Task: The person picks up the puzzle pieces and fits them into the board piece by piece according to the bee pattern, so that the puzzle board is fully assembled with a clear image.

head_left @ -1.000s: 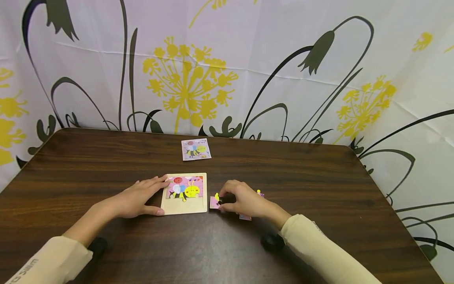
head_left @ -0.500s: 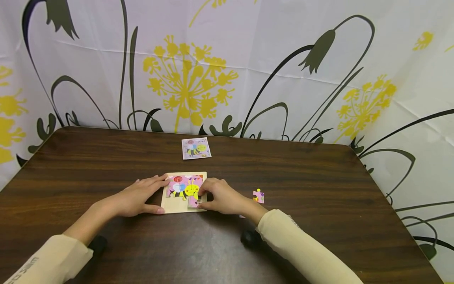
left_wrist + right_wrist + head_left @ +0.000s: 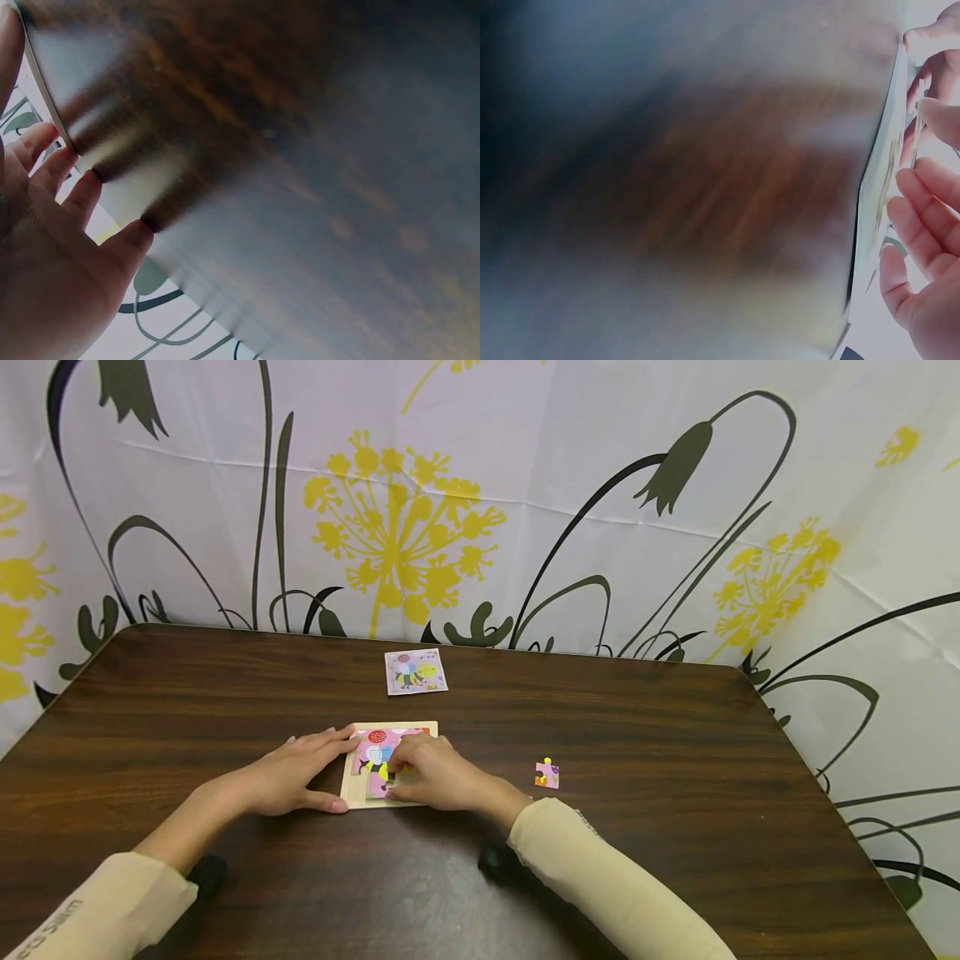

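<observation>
A wooden puzzle tray with a part-filled bee picture lies on the brown table. My left hand rests along its left side, thumb at the lower left corner and the other fingertips at the upper left. Over the lower part of the tray, my right hand pinches a pink puzzle piece between thumb and fingers. That hand hides the picture's right side. Edge-on in the right wrist view, the thin piece stands above the tray. The left wrist view shows my left hand with fingers spread.
One loose puzzle piece lies on the table right of the tray. Behind the tray is a square bee picture card. A flower-printed cloth hangs beyond the table's far edge.
My right hand has carried the pink piece leftward from the table beside the tray to over its lower part. Another loose piece near it is now hidden by my right arm. My left hand stays put.
</observation>
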`<action>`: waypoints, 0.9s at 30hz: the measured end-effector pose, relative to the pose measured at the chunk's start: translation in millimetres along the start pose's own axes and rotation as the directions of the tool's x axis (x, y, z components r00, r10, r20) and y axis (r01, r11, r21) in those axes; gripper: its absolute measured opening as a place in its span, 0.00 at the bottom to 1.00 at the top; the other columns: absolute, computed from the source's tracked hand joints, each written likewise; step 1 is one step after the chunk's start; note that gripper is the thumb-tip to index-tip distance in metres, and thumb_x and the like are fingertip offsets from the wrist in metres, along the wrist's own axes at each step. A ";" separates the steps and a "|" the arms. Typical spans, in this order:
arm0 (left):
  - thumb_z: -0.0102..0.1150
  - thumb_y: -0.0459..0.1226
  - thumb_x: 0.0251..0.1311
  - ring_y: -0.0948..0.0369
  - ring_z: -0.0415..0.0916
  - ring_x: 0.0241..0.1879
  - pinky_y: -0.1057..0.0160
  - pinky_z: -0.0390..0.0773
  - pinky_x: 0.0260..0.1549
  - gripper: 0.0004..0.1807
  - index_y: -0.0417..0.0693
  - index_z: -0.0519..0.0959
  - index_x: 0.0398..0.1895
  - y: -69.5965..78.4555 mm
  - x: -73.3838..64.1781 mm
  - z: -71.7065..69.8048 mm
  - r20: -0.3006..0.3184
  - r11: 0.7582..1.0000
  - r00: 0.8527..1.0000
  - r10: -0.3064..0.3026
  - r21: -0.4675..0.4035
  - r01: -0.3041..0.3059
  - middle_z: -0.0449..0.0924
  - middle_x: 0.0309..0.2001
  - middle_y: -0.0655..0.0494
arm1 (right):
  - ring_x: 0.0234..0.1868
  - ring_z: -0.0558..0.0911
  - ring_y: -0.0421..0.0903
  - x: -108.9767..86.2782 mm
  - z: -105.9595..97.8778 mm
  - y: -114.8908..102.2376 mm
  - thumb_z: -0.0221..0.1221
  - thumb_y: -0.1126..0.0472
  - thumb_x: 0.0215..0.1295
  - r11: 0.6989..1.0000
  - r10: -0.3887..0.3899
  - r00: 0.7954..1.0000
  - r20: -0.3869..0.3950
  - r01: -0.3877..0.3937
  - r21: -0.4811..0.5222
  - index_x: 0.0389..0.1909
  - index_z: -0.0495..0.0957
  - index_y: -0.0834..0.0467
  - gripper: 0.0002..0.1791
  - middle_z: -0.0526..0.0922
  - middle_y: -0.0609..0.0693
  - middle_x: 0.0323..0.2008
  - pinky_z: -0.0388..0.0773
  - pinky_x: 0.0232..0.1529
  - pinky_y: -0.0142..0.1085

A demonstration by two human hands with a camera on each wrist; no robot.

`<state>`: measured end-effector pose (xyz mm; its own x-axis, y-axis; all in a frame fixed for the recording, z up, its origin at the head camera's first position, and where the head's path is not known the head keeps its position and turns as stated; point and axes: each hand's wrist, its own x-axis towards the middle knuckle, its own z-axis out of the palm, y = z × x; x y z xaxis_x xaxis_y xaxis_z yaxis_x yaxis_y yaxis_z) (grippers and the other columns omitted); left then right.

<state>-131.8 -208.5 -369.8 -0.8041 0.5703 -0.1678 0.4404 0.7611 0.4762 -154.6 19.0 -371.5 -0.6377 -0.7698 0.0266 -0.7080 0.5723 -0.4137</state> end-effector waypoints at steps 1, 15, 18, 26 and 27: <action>0.60 0.58 0.48 0.37 0.48 0.64 0.30 0.48 0.52 0.48 0.37 0.58 0.65 -0.1 0.1 0.1 -0.002 1.000 1.000 0.002 0.000 -0.002 0.51 0.67 0.38 | 0.39 0.71 0.37 1.4 0.9 -0.9 0.65 0.54 0.53 1.000 0.003 1.000 0.001 -0.003 -0.001 0.35 0.80 0.56 0.12 0.78 0.43 0.33 0.61 0.37 0.28; 0.60 0.57 0.49 0.37 0.50 0.63 0.29 0.50 0.51 0.46 0.36 0.60 0.64 -1.7 -0.2 1.3 -0.027 0.999 0.999 0.031 0.010 -0.031 0.52 0.67 0.38 | 0.37 0.70 0.37 13.0 6.7 -9.6 0.67 0.54 0.51 1.000 0.010 1.000 -0.007 -0.010 -0.023 0.34 0.81 0.55 0.12 0.75 0.43 0.34 0.62 0.37 0.27; 0.60 0.57 0.49 0.37 0.50 0.63 0.29 0.50 0.51 0.46 0.36 0.60 0.64 -1.3 -0.3 1.2 -0.031 0.999 0.999 0.031 0.012 -0.031 0.52 0.67 0.37 | 0.37 0.69 0.37 14.5 7.7 -10.1 0.67 0.54 0.52 0.999 0.021 1.000 0.007 -0.021 -0.028 0.34 0.81 0.55 0.12 0.74 0.42 0.34 0.61 0.36 0.27; 0.61 0.57 0.48 0.37 0.51 0.63 0.29 0.50 0.51 0.46 0.36 0.60 0.64 -1.3 -0.4 1.2 -0.037 0.999 0.999 0.031 0.013 -0.031 0.53 0.67 0.38 | 0.37 0.69 0.37 16.5 8.1 -12.9 0.66 0.53 0.53 0.998 0.036 0.999 0.031 -0.034 -0.050 0.35 0.81 0.54 0.12 0.73 0.42 0.34 0.60 0.35 0.27; 0.61 0.57 0.48 0.37 0.50 0.63 0.29 0.50 0.51 0.46 0.36 0.60 0.64 -1.4 -0.4 1.2 -0.037 0.999 0.999 0.031 0.012 -0.031 0.53 0.67 0.38 | 0.38 0.69 0.37 16.7 7.9 -13.2 0.66 0.53 0.53 0.998 0.038 0.999 0.034 -0.036 -0.051 0.36 0.81 0.54 0.12 0.72 0.42 0.34 0.60 0.35 0.27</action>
<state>-131.6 -209.4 -371.5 -0.8042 0.5820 -0.1206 0.4699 0.7468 0.4707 -153.5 -3.6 -372.8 -0.6531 -0.7570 -0.0203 -0.6992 0.6131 -0.3678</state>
